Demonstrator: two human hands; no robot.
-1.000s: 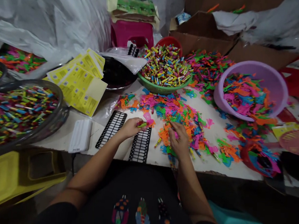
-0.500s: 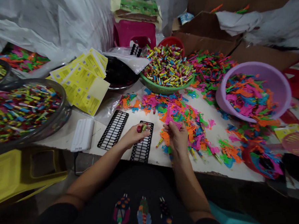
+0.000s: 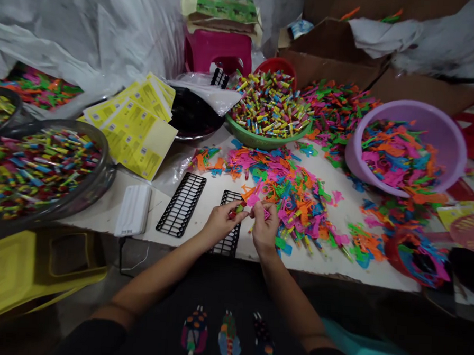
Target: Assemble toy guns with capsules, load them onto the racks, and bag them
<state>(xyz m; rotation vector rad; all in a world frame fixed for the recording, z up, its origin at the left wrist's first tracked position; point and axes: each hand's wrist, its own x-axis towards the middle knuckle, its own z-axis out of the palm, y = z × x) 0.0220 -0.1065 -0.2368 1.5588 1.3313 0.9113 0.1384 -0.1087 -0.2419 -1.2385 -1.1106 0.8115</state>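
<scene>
My left hand (image 3: 219, 224) is closed on small tubes (image 3: 238, 209) with red and green showing, partly hidden by the fingers. Close beside it, almost touching, my right hand (image 3: 265, 229) pinches a pink plastic piece (image 3: 254, 195). An orange bit shows by that piece; I cannot tell whether it is held or lies behind. Under my left hand lies a black slotted rack (image 3: 226, 241), partly covered. A second black rack (image 3: 182, 204) lies to its left. Beyond my right hand spreads a heap of bright plastic pieces (image 3: 295, 194), with several tubes at its near edge.
A green basin (image 3: 258, 142) heaped with tubes stands at the back. On the right is a purple tub (image 3: 457, 141) of plastic pieces; on the left, a grey basin (image 3: 107, 155) of tubes. Yellow printed sheets (image 3: 131, 135) and a white power bank (image 3: 133, 212) lie left of the racks.
Both hands have come together: my right hand moved left with the pink piece, my left hand slightly right with the tubes. The view has shifted slightly.
</scene>
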